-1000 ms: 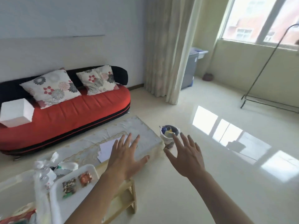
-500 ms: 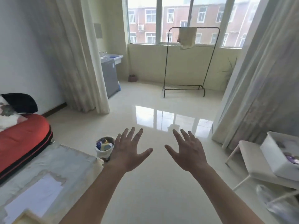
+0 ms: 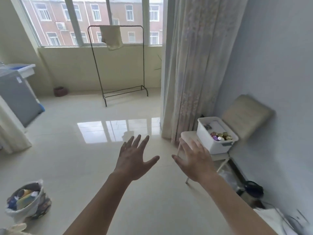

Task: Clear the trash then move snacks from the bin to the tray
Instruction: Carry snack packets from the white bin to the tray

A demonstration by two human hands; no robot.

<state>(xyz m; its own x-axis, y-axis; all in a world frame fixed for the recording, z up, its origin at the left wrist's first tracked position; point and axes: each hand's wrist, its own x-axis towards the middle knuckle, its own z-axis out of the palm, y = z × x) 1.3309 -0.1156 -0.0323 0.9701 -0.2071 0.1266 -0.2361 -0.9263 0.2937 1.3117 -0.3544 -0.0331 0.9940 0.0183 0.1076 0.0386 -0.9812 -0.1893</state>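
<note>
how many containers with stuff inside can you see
2. A white rectangular plastic bin of foil-wrapped snacks on the white chair at right; a round trash basket on the floor, bottom left. The brown pot hides its contents.

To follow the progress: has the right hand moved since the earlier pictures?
Yes. The right hand is now nearer the chair bearing the white bin; before, over bare floor.

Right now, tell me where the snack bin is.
Head view, right side: the white snack bin sits on a pale seat between the curtain and a beige cushion.
</note>
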